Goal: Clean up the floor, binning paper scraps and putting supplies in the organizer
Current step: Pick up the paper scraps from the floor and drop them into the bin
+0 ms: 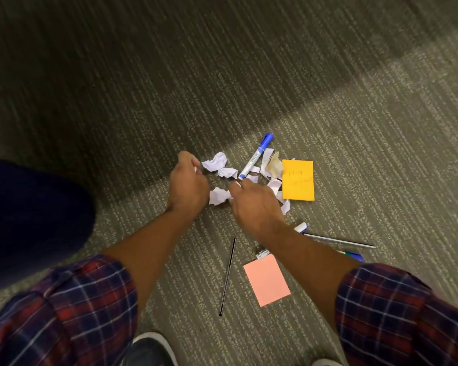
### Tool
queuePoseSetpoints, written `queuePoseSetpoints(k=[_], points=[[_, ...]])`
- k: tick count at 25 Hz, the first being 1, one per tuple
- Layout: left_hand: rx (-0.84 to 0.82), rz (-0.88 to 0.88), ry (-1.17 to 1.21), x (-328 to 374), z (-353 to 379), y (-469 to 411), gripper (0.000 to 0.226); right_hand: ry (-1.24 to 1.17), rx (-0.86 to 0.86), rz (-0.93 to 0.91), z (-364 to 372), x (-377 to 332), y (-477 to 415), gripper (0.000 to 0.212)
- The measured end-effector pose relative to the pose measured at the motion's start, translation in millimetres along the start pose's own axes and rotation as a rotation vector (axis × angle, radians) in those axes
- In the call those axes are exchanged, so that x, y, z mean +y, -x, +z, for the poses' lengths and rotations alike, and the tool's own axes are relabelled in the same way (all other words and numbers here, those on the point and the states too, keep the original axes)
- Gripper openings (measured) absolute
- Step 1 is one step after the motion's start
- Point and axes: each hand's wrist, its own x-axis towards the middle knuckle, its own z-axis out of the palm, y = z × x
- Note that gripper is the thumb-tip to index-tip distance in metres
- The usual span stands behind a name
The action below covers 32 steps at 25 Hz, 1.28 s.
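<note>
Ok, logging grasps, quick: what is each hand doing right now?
Left hand: curled closed, a bit of white showing at the fingers; contents cannot be told.
Right hand: fingers pinched on a crumpled paper scrap on the carpet.

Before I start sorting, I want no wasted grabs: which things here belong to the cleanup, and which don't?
Part of the job:
crumpled paper scraps
blue marker
orange sticky pad
pink sticky pad
black pencil
silver pen

Not part of it:
carpet
shoe
</note>
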Motion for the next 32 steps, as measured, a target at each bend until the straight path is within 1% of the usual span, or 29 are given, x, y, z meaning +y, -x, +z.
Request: queuePoseSetpoints(k=[2, 3, 5, 6, 8, 9, 10, 11, 13, 14, 16, 17, 19, 21, 23, 25, 27, 29, 32], points=[[-0.037, 0.023, -0.016, 8.0, 7.6, -3.2, 0.03, -0.073, 0.059, 0.011, -4.0, 0.3, 6.8, 0.011], [-0.051, 0.057, -0.041, 12.0, 15.4, -4.4, 0.031, -0.129, 0.082, 0.041, -5.7, 6.2, 10.8, 0.008], [-0.066, 0.108, -0.118, 10.3, 20.4, -9.4, 0.028, -0.249, 0.129, 0.099, -9.8, 10.5, 16.7, 0.009], [-0.085, 0.125, -0.146, 9.5, 22.1, -12.0, 0.031, -0.305, 0.148, 0.127, -11.6, 13.2, 19.7, 0.009], [-0.152, 0.187, -0.245, 7.8, 24.4, -18.0, 0.057, -0.438, 0.21, 0.189, -13.1, 16.4, 23.9, 0.009], [-0.192, 0.229, -0.331, 7.8, 27.6, -18.4, 0.067, -0.509, 0.242, 0.226, -14.5, 18.2, 26.4, 0.009], [-0.217, 0.256, -0.418, 10.4, 30.9, -17.2, 0.067, -0.578, 0.266, 0.268, -15.4, 20.3, 29.2, 0.009], [-0.223, 0.271, -0.469, 12.7, 34.8, -17.3, 0.06, -0.633, 0.281, 0.307, -16.8, 22.1, 31.8, 0.008], [-0.212, 0.289, -0.486, 15.8, 40.2, -20.0, 0.036, -0.666, 0.29, 0.355, -18.5, 26.0, 34.8, 0.009], [-0.205, 0.293, -0.459, 14.3, 41.1, -21.4, 0.026, -0.67, 0.289, 0.366, -17.9, 28.2, 35.8, 0.01], [-0.187, 0.271, -0.333, 9.6, 38.2, -22.8, 0.016, -0.715, 0.291, 0.391, -19.4, 30.9, 38.9, 0.011], [-0.167, 0.232, -0.242, 6.8, 34.9, -22.3, 0.015, -0.737, 0.287, 0.413, -21.7, 31.4, 41.4, 0.011], [-0.069, 0.115, -0.096, 0.1, 23.6, -17.7, 0.018, -0.779, 0.272, 0.479, -27.5, 30.9, 45.6, 0.01], [0.023, 0.015, -0.033, -7.5, 9.8, -10.2, 0.017, -0.835, 0.256, 0.573, -30.9, 27.1, 46.8, 0.01], [0.023, -0.054, 0.051, -13.9, -0.8, 0.6, 0.013, -0.958, 0.254, 0.676, -35.1, 23.1, 44.9, 0.012], [0.005, -0.101, 0.159, -14.0, -14.1, 19.3, 0.008, -1.085, 0.214, 0.739, -44.4, 16.4, 44.4, 0.011], [0.017, -0.17, 0.314, -6.1, -29.3, 42.7, 0.005, -1.159, 0.152, 0.746, -57.1, 8.1, 47.2, 0.012], [0.035, -0.248, 0.467, 9.4, -56.6, 70.4, 0.01, -1.186, 0.112, 0.726, -81.9, -9.0, 52.6, 0.013], [0.11, -0.295, 0.547, 30.0, -113.6, 102.9, 0.023, -1.236, 0.11, 0.637, -133.4, -50.7, 53.3, 0.014]])
